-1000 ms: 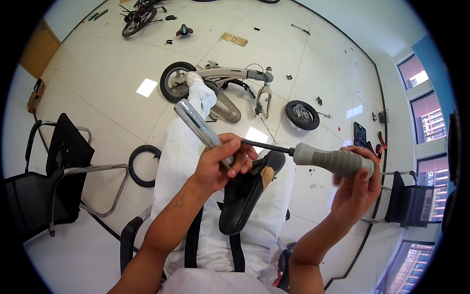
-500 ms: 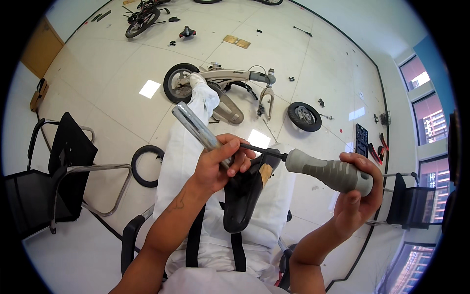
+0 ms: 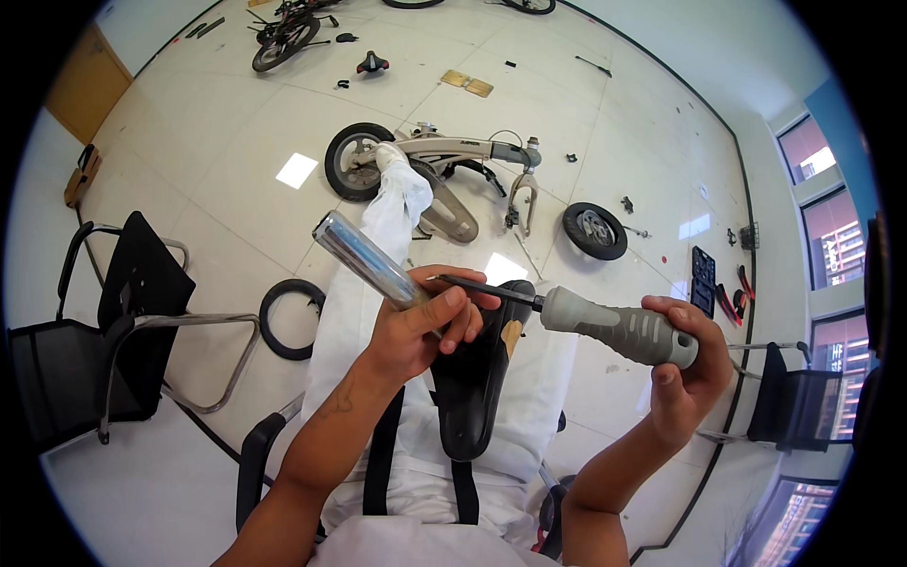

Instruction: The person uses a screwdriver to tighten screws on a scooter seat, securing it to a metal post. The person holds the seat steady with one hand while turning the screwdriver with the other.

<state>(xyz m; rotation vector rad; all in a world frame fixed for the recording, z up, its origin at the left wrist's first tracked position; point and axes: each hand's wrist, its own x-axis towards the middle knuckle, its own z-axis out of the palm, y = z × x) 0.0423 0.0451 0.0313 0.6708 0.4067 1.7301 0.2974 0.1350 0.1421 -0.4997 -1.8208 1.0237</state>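
My left hand (image 3: 420, 326) is closed around a shiny metal seat post (image 3: 364, 260), which slants up to the left. Below that hand a black bicycle saddle (image 3: 470, 406) lies over my lap; my fingers hide where post and saddle meet. In my right hand (image 3: 694, 364) is a screwdriver (image 3: 619, 326) by its thick grey handle, fingers around the butt end. Its dark shaft points left, across the fingers of my left hand, and the tip shows just above them.
On the floor ahead lies a beige bike frame (image 3: 453, 149) with its rear wheel by my foot. A loose wheel (image 3: 595, 231), a tire (image 3: 291, 319) and a black tool case (image 3: 702, 281) lie around. Chairs (image 3: 104, 331) stand at both sides.
The screwdriver has slid left, and its tip now shows past my left fingers. The seat post's upper end has shifted slightly left and down.
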